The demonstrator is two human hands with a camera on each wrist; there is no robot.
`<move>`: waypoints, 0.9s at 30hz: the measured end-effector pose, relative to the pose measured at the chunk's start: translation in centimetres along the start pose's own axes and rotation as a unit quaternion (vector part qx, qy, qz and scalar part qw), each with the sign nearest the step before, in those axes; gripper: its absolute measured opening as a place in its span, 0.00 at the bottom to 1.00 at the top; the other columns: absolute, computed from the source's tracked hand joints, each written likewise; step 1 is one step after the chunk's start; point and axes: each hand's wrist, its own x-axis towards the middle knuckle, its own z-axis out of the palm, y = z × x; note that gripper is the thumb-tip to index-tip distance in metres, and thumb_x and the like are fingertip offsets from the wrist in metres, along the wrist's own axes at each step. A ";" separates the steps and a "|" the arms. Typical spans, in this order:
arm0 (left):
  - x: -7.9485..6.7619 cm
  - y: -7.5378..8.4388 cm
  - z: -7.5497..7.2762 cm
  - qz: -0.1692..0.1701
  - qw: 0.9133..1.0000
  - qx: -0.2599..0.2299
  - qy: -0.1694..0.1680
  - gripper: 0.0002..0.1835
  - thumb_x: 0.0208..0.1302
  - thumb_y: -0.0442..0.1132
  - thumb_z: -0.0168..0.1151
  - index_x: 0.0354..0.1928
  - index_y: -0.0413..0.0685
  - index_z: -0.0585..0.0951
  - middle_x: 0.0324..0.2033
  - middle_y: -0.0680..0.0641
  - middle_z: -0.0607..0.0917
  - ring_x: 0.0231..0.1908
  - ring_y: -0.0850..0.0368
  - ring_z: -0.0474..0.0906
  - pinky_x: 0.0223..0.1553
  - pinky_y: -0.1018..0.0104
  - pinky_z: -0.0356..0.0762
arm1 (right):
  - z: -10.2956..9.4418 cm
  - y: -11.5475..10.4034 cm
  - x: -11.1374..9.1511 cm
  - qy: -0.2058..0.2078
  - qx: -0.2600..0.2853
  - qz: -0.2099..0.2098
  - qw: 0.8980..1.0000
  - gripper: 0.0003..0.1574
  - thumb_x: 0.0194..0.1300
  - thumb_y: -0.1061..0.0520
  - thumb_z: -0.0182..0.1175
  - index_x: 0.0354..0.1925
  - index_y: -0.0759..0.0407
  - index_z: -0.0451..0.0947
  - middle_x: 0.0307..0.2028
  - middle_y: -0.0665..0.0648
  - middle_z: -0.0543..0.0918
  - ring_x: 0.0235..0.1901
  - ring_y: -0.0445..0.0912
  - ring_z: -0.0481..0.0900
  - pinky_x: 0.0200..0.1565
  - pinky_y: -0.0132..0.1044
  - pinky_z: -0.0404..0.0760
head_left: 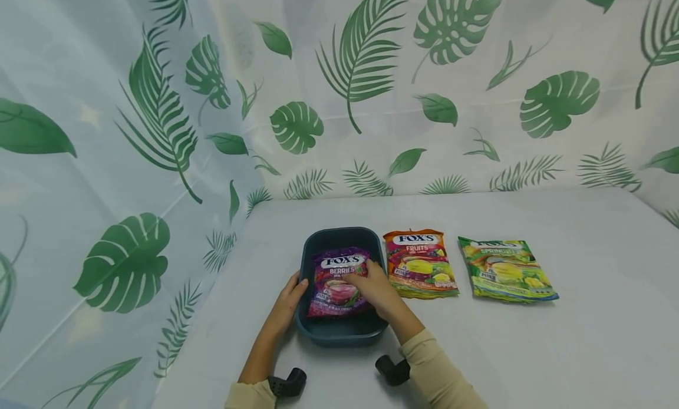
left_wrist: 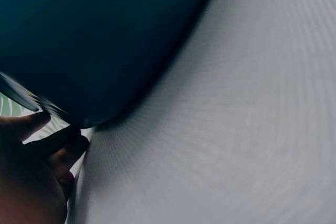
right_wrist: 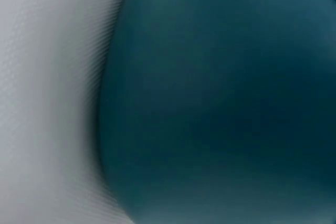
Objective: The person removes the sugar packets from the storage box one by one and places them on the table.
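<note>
A dark teal plastic tub (head_left: 342, 340) stands on the table with a purple bag of Fox's Berries candy (head_left: 339, 291) lying inside it, face up. My right hand (head_left: 376, 291) reaches over the tub's right rim and grips the bag near its right edge, the thumb across its front. Against the tub's left side rests my left hand (head_left: 286, 300), its fingertips at the outer wall just under the rim. The left wrist view shows those fingers (left_wrist: 68, 148) touching the tub. Only the tub's outer wall (right_wrist: 210, 103) and the table appear in the right wrist view.
Right beside the tub lies an orange bag of Fox's Fruits candy (head_left: 419, 264). Farther right is a green Fox's bag (head_left: 506, 270). The white table (head_left: 599, 332) runs back to a leaf-patterned curtain (head_left: 382, 102), which also hangs at the left.
</note>
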 end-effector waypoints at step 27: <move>-0.1 -0.1 0.0 0.007 1.000 0.012 -0.004 0.31 0.73 0.50 0.41 0.71 0.40 0.56 0.70 0.35 0.59 0.72 0.36 0.50 0.70 0.38 0.47 | -0.6 0.5 0.1 -0.098 0.038 -0.020 0.994 0.42 0.67 0.56 0.53 0.74 0.57 0.48 0.73 0.66 0.52 0.72 0.65 0.49 0.67 0.63 0.54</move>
